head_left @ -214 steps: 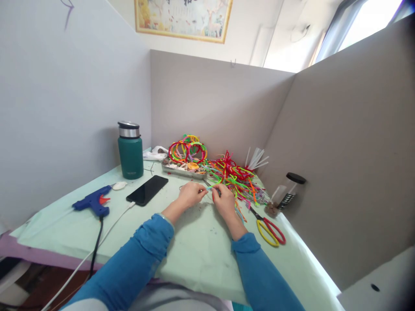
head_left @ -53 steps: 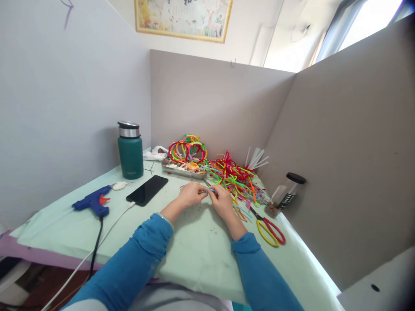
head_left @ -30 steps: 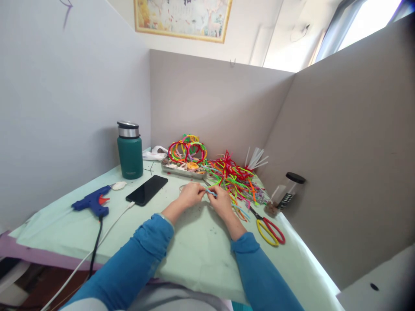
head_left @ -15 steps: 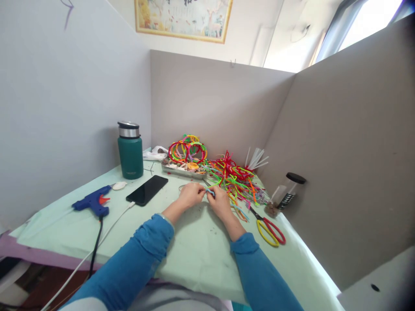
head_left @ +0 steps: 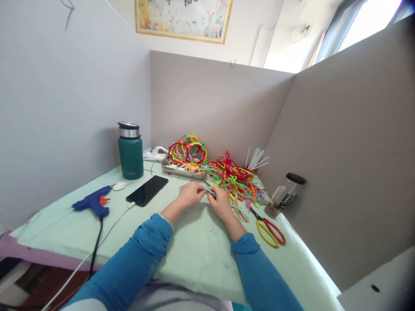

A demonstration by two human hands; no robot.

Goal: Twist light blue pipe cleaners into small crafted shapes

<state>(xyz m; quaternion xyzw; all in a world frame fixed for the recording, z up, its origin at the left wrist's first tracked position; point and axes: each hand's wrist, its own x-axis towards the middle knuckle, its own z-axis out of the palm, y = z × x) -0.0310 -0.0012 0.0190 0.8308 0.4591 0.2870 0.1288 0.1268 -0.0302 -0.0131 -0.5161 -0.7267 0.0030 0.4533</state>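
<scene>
My left hand (head_left: 192, 194) and my right hand (head_left: 221, 202) meet over the middle of the table, fingertips almost touching. Between them runs a light blue pipe cleaner (head_left: 210, 191), pinched by both hands; part of it is hidden by the fingers. Just beyond my right hand lies a tangled heap of coloured pipe cleaners (head_left: 231, 175), mostly red, green and orange. Several finished-looking rings (head_left: 188, 151) wound in bright colours stand on a metal tray (head_left: 184, 173) behind my left hand. To the right of my right hand rest scissors (head_left: 270, 232) with one red and one yellow handle.
At the left are a blue glue gun (head_left: 94, 201), a black phone (head_left: 147, 190) with a white cable, and a green bottle (head_left: 130, 156). White sticks (head_left: 257, 158) and a tilted clear jar (head_left: 287, 194) are at the right. Grey partitions (head_left: 220, 99) enclose the table.
Almost nothing differs. Both hands keep their pinch on the light blue pipe cleaner in the same place, with only a slight shift of the arms.
</scene>
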